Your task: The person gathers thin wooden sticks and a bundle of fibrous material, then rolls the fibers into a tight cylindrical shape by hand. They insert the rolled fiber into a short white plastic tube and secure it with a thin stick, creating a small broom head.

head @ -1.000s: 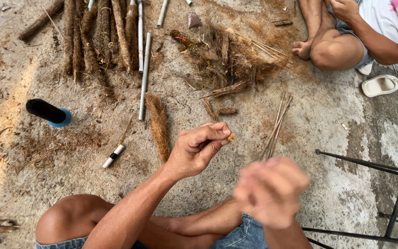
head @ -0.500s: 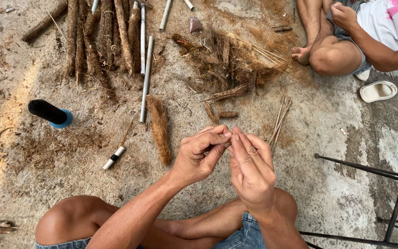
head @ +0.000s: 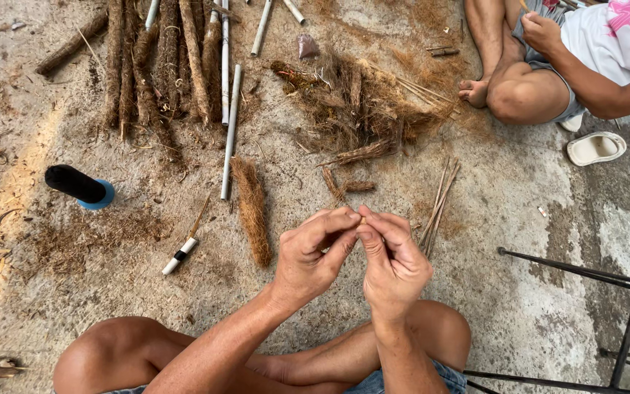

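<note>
- The floor looks like rough, matt concrete, stained and dusted with brown fibre.
- The fibre bundle is coarse, hairy and dry.
- The long sticks look smooth and pale.
- The spool carries matt black thread on a blue plastic base.
- The frame is dark, thin metal.
- The sandal seems smooth, pale plastic.

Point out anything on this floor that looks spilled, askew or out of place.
Loose brown fibre lies scattered over the concrete floor, thickest in a tangled heap near the top. A black spool lies tipped on its side, and one white sandal sits alone. Both hands meet, pinching something small.
</note>
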